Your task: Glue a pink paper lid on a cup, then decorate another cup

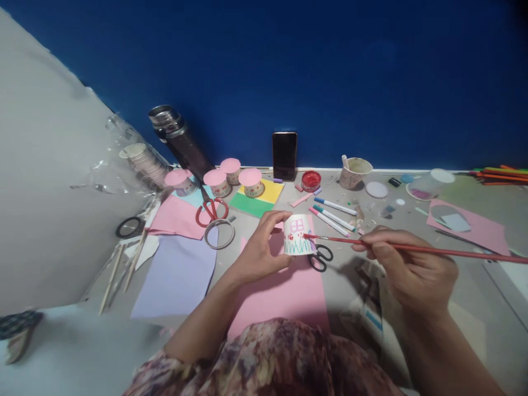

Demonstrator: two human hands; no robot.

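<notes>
My left hand (266, 247) grips a white paper cup (295, 247) from the side, thumb below and fingers above. Drawn on the cup are a pink window, green grass strokes and small red marks. Between the fingers of my right hand (408, 269) is a long red paintbrush (342, 240), its tip at the cup's painted side. Behind the cup lie black-handled scissors (320, 258), partly hidden. A pink paper sheet (284, 300) is spread beneath my left hand. Farther back stands an open pot of red paint (311, 181).
Several decorated cups with pink tops (251, 181) stand at the back left, near a dark flask (181, 143) and red-handled scissors (211, 212). Markers (334, 206) lie right of centre. A phone (284, 155) leans on the blue wall. A speckled cup (355, 173) stands behind the markers.
</notes>
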